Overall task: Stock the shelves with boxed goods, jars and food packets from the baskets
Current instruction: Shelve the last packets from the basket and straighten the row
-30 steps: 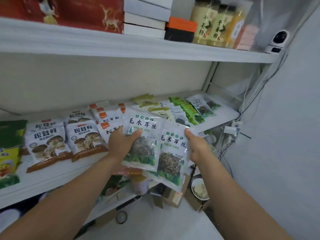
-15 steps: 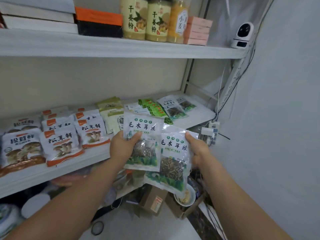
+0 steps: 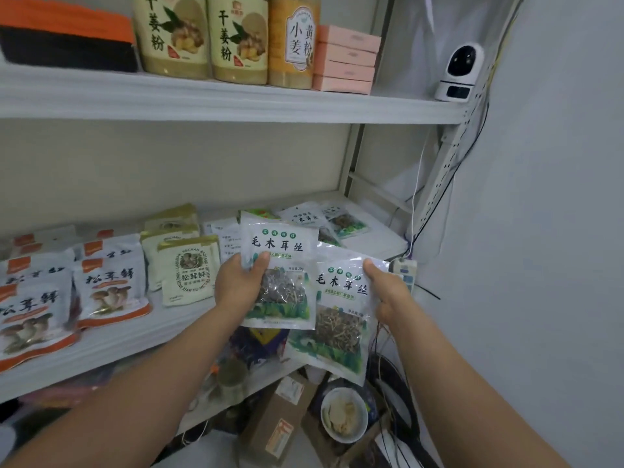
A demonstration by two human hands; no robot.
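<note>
We grip the left packet (image 3: 280,285) in the left hand (image 3: 240,286) and the right packet (image 3: 339,319) in the right hand (image 3: 388,293), both upright before the shelf (image 3: 158,329). Matching packets (image 3: 342,222) lie on it, nearer the right hand.

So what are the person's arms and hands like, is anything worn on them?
The left arm and right arm are bare as far as the picture shows: no sleeves. The left hand and right hand wear no gloves, and no watch, bracelet or ring is visible.
</note>
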